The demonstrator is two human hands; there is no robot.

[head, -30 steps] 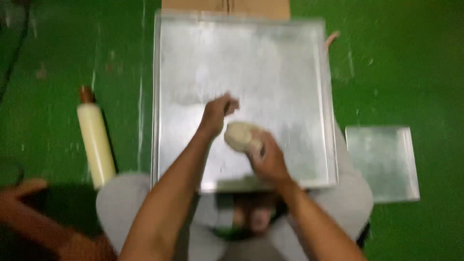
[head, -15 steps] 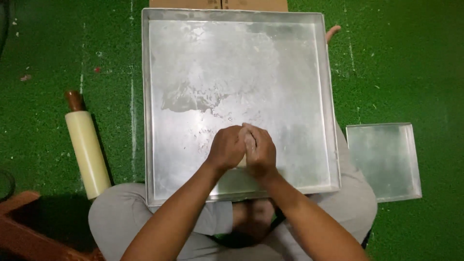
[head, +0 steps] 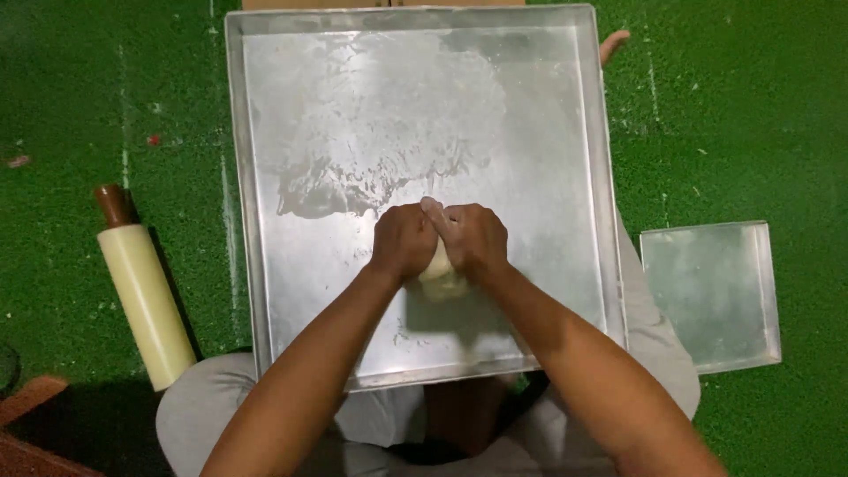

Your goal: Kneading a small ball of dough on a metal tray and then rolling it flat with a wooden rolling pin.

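Left hand [head: 402,243] and right hand [head: 477,238] in a closed grip on dough [head: 439,281], tray [head: 594,177] beneath, rolling pin [head: 141,291] far left, small tin [head: 715,291] right

Floor-level work area, seen via my head cam: only one pkg item in shot, a flat brown cardboard piece [head: 309,3], prob. a box, at the top edge of frame, just beyond the far rim of the big square metal tray [head: 415,12]. Only a thin strip shows, w/ a dark seam near its middle; the rest is cut off.
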